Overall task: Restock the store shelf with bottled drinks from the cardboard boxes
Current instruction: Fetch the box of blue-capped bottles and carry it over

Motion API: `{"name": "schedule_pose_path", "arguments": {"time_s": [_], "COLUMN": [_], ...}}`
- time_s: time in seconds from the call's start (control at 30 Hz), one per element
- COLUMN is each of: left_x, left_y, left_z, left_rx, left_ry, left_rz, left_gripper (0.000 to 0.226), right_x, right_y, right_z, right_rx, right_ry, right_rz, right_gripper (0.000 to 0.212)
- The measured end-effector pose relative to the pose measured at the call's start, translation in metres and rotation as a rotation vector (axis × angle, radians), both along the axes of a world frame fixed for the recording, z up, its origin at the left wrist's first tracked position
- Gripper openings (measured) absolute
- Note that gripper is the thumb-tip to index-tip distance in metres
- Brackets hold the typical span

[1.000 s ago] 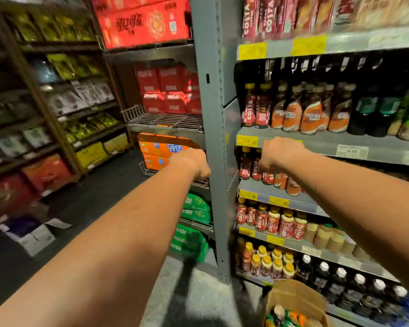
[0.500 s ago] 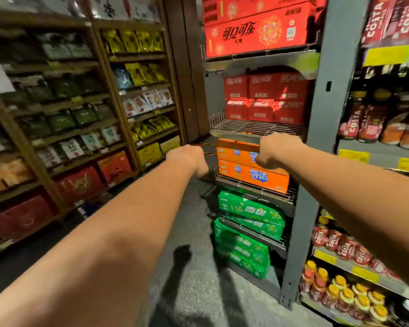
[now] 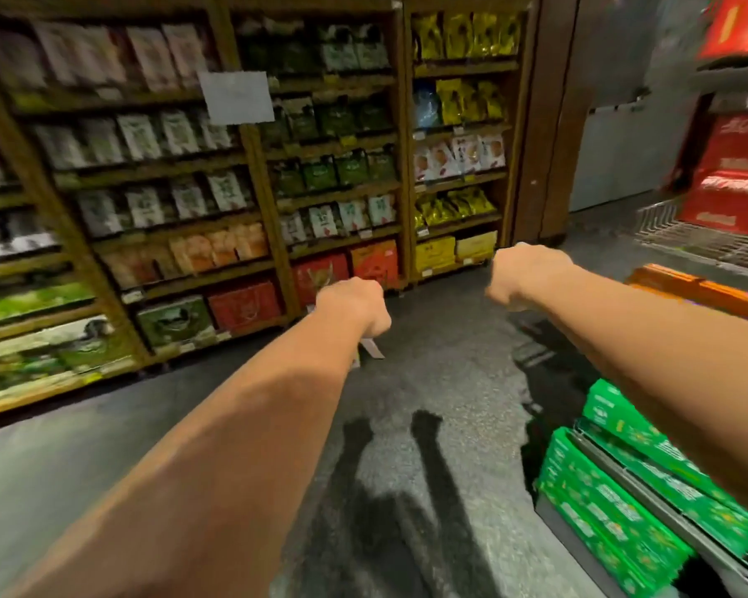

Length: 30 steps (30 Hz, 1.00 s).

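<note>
Both my bare arms stretch straight forward over the aisle floor. My left hand [image 3: 355,304] is bent down at the wrist with its fingers curled under, and I see nothing in it. My right hand [image 3: 519,278] is held the same way, a little higher and to the right, also with nothing visible in it. No bottled drinks, drinks shelf or cardboard box are in view. The picture is blurred by motion.
Wooden shelves [image 3: 251,235] of bagged snacks and gift boxes line the far side of the aisle. At my right a low rack holds green cases [image 3: 622,489], with orange cases [image 3: 687,287] and red cases [image 3: 735,192] above. A white scrap [image 3: 374,349] lies on the grey floor [image 3: 428,381].
My view has swung left, away from the drinks shelf. The bottles and the cardboard box have left the view. Both arms stay stretched forward, hands unchanged.
</note>
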<state>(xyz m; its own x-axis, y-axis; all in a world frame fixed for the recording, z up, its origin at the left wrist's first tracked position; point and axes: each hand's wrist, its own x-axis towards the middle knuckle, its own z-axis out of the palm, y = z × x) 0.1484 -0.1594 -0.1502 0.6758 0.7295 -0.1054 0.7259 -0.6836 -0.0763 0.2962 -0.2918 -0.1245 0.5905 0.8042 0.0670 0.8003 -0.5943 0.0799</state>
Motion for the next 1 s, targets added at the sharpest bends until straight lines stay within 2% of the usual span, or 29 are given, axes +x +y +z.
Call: {"name": "schedule_pose_path", "arguments": {"time_s": [0.13, 0.23, 0.53, 0.8, 1.0], "left_x": [-0.019, -0.020, 0.025, 0.024, 0.009], "left_y": [0.044, 0.072, 0.133, 0.191, 0.274], "left_z": [-0.005, -0.003, -0.003, -0.008, -0.013], "left_rx": [-0.020, -0.011, -0.032, -0.006, -0.010], "left_ry": [0.047, 0.031, -0.020, -0.039, 0.010], "left_rz": [0.145, 0.221, 0.390, 0.496, 0.503], "left_gripper": [0.025, 0.030, 0.038, 0.035, 0.033], "right_x": [-0.004, 0.002, 0.051, 0.058, 0.040], "right_y": [0.063, 0.103, 0.195, 0.275, 0.356], "right_z": [-0.011, -0.014, -0.005, -0.018, -0.022], "right_rx": [-0.016, -0.016, -0.014, 0.020, -0.020], "right_ry": [0.022, 0.002, -0.067, -0.032, -0.017], "right_rz": [0.115, 0.172, 0.321, 0.423, 0.433], "right_gripper": [0.031, 0.035, 0.035, 0.034, 0.025]}}
